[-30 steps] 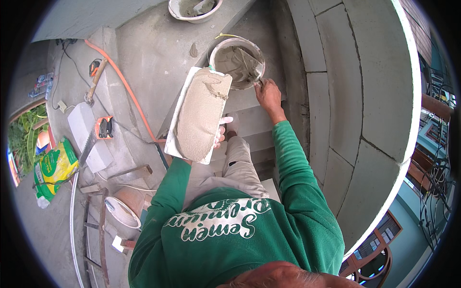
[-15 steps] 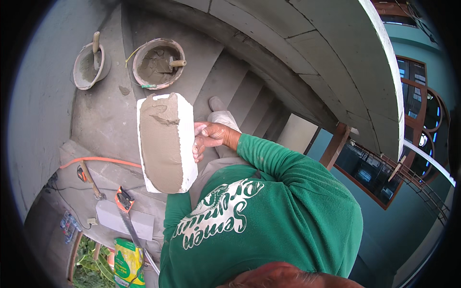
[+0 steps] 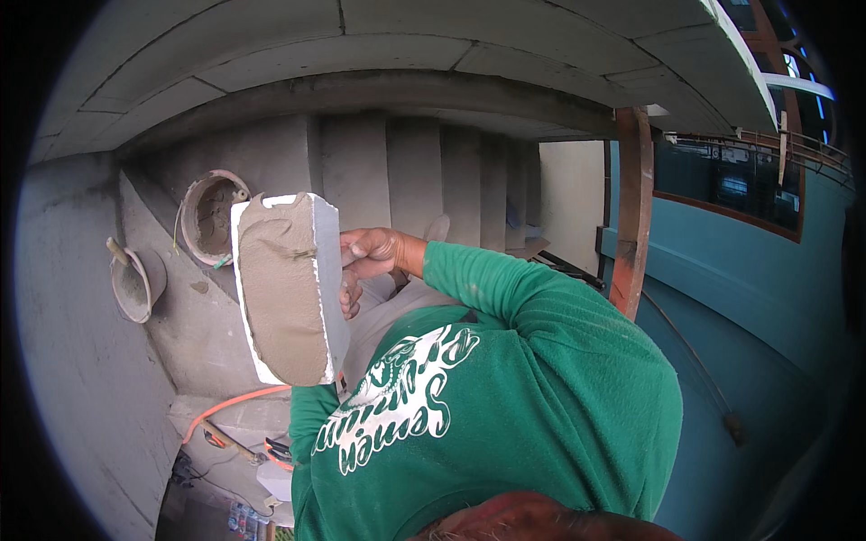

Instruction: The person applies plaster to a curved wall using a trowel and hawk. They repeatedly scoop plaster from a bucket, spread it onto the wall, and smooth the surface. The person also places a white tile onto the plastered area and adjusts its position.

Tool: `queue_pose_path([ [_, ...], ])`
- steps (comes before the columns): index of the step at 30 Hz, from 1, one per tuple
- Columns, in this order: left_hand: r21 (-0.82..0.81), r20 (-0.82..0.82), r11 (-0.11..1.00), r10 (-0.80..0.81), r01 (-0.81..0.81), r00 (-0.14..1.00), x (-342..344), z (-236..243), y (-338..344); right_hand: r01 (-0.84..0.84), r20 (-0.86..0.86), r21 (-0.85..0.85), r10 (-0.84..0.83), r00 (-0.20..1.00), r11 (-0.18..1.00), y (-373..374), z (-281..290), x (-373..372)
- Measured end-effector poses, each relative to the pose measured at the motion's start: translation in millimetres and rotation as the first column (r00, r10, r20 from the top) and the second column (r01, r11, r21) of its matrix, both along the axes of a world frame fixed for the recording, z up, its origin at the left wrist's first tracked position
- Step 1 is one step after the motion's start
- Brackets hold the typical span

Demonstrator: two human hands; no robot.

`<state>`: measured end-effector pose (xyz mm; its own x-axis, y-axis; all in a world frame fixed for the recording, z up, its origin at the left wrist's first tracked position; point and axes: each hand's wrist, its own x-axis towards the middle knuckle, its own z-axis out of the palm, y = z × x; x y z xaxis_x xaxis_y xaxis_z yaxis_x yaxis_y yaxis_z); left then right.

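A pale block (image 3: 332, 288), its upper face coated with grey-brown mortar (image 3: 284, 298), is held out left of my chest. My left hand (image 3: 351, 293) supports it, mostly hidden behind it, fingertips showing at its right side. My right hand (image 3: 377, 252) grips that same side just above, fingers touching the block and close to my left fingers. Behind the block stands a mortar bucket (image 3: 192, 216) with a tool handle at its rim. Farther left is a second bucket (image 3: 135, 301) with a trowel handle (image 3: 118, 251) poking out.
Concrete stairs (image 3: 413, 176) descend rightward below a curved panelled wall (image 3: 406, 32). A plastered wall (image 3: 81, 343) rises at left. A wooden post (image 3: 629, 284) stands at right. An orange hose (image 3: 236, 399), hammer (image 3: 242, 451) and saw (image 3: 278, 457) lie at lower left.
My right hand has left the trowel in the bucket and moved onto the block. The view and my body have turned rightward, bringing the stairs into full view.
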<state>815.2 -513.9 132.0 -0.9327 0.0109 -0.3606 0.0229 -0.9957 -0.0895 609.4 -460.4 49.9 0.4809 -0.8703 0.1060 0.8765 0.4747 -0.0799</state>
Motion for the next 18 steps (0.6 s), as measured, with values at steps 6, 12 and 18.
queue_pose_path([
  [6, -0.08, 0.06, 0.979, -0.183, 0.188, 0.981, -82.8, -30.5, 20.5, 0.21, -0.06, 0.105, -0.204, 0.977, 0.972, 74.3, -39.6, -82.7],
  [12, -0.152, 0.099, 0.928, -0.329, 0.341, 0.939, -187.7, -42.4, 45.9, 0.592, -0.249, 0.161, -0.548, 0.799, 0.79, 169.6, -40.3, -158.0],
  [18, -0.289, 0.043, 0.826, -0.493, 0.483, 0.869, -320.4, -40.5, 73.4, 0.817, -0.159, 0.203, -0.805, 0.571, 0.539, 234.8, -16.2, -222.1],
])
